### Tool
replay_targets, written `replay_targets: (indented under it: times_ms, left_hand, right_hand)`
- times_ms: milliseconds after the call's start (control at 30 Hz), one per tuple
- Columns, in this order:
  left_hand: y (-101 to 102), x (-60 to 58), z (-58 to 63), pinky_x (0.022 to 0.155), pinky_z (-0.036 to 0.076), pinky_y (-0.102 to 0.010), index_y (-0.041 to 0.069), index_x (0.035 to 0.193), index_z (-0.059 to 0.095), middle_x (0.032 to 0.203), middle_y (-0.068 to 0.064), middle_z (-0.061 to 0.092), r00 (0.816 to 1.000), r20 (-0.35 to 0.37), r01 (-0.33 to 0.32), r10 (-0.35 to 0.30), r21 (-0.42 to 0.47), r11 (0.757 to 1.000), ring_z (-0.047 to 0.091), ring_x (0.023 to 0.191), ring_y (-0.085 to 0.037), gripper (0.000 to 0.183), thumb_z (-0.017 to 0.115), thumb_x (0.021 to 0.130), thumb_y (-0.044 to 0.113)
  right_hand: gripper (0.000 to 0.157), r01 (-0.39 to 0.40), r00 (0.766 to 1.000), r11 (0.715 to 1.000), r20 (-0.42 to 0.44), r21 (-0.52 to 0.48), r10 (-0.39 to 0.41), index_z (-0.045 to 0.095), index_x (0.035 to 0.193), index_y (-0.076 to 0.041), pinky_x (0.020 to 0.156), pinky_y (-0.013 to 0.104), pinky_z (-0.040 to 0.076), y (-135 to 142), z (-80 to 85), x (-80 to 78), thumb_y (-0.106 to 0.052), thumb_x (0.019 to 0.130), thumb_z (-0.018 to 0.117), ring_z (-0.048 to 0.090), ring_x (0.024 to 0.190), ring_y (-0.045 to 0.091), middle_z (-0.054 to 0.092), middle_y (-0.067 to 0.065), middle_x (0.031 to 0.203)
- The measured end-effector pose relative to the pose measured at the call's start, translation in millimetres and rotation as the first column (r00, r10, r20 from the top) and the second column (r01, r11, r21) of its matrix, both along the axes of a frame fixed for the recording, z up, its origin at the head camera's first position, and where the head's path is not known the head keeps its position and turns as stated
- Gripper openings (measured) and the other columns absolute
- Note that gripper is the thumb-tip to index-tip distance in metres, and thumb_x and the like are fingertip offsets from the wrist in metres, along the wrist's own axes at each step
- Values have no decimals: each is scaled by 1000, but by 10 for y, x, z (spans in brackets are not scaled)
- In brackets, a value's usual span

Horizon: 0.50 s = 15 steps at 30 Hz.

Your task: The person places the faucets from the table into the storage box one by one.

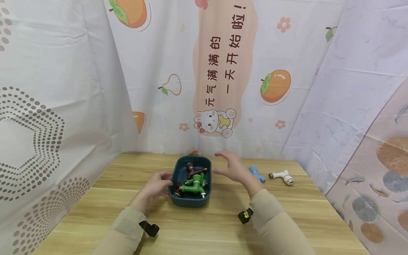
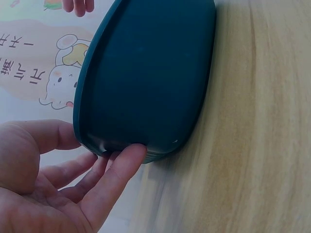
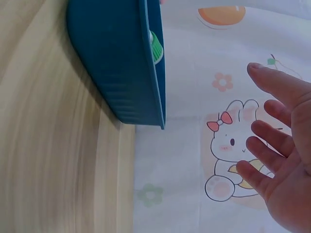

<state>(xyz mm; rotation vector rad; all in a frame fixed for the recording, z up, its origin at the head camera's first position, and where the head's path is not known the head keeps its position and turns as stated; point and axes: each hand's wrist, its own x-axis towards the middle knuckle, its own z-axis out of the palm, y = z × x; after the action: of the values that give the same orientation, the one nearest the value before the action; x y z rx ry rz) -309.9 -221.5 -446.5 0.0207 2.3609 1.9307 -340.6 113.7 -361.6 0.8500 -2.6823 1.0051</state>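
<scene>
The left hand, fingers loosely extended, touches the tub, whose long axis points forward; the right hand, spread and empty, hovers farther off opposite.

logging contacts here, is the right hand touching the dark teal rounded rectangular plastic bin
Apart: the right wrist view shows white printed cloth through a plain gap between the right hand and the dark teal bin.
</scene>
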Motion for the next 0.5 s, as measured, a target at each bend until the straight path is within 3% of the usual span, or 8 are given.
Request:
replay_targets:
  times_ms: [500]
  left_hand:
    - [1,20,21,65,61,-47,-5,144,51,129,-28,55,1000,0,13,-13,-3,1000,65,103,-33,50,56,95,-2]
  right_hand:
    - [63,43,999,998,-28,-52,-44,57,142,-11,112,54,39,268,39,-100,-25,86,84,44,139,32,53,10,148]
